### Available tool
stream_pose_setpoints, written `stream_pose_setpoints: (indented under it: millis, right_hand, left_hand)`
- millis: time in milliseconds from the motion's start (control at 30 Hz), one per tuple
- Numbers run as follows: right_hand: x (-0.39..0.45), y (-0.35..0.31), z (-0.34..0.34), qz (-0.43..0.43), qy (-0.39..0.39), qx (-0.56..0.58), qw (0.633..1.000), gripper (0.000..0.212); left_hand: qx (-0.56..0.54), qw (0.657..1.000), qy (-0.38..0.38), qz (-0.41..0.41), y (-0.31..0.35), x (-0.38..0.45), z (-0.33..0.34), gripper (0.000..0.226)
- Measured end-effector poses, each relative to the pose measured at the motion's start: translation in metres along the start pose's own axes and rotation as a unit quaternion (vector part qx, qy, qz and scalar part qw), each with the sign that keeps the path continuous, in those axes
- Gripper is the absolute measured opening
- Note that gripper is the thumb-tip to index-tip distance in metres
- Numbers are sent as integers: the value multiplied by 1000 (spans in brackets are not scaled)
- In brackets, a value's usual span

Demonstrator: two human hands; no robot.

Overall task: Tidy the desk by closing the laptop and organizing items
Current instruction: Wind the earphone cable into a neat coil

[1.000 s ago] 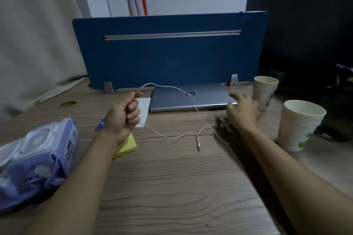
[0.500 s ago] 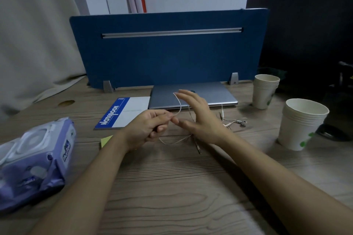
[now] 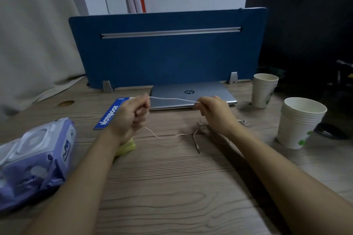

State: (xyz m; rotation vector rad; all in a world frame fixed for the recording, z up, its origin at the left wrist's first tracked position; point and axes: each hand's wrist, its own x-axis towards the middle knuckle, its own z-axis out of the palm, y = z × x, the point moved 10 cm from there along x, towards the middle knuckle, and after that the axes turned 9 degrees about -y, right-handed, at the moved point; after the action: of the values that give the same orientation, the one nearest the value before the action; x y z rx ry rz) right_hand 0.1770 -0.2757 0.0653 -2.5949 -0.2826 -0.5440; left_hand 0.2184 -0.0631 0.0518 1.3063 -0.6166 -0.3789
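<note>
Bench (image 3: 172, 196): wood-grain top, blue divider panel (image 3: 168, 53) upright along its far edge.
Laptop (image 3: 191, 94): lid closed, flat against the panel's foot.
Earphone cable (image 3: 172, 99): white, stretched taut between both hands above the laptop's front edge; the rest trails on the bench, plug (image 3: 197, 148) lying free.
Left hand (image 3: 131, 118): fingers curled round the cable.
Right hand (image 3: 214, 112): fingers pinch the cable.
Notebook (image 3: 110, 114): blue, flat, partly under the left hand.
Paper cups (image 3: 299, 122): two stacks at the right.
Wet wipes pack (image 3: 36, 158): far left.
</note>
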Motion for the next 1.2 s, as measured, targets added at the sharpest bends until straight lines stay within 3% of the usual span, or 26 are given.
stream_pose_setpoints:
  millis: [100,233,300,400,500,600,733,800,867,933,1033,1200]
  right_hand:
    - [1,32,-9,55,27,-27,998,23]
    - [-1,70,-10,139,-5,-105,985,19]
    - [-6,86,-20,181,9,-150,972,20]
    - [-13,98,-43,212,81,-135,965,26]
    - [-12,102,-43,196,98,7,976,28]
    - [-13,89,-47,147,148,98,973,21]
    - [-12,84,-51,112,195,225,948,27]
    - [-10,80,-51,86,195,292,932,24]
    - [-8,72,-49,57,178,367,911,18]
    - [-4,59,-45,34,147,419,895,10]
    - [0,31,-34,2,81,412,908,8]
    - [-1,-22,-5,-84,-34,372,924,13]
  left_hand:
    - [-127,984,113,54,10,-6,-40,34]
    - [-237,931,260,95,5,-25,-88,35]
    - [-236,911,324,98,0,-37,-108,34]
    - [-107,924,364,50,-3,-40,-115,28]
    - [103,934,342,-19,0,-30,-100,23]
    - [299,901,310,-60,1,-23,-83,31]
    - [405,855,318,-61,9,-26,-79,41]
    - [460,824,326,-59,17,-27,-78,38]
    - [489,815,310,-24,24,-24,-70,28]
    - [488,829,270,42,30,-19,-53,21]
    - [452,867,178,107,30,-9,-16,25]
    - [346,934,31,86,1,8,39,52]
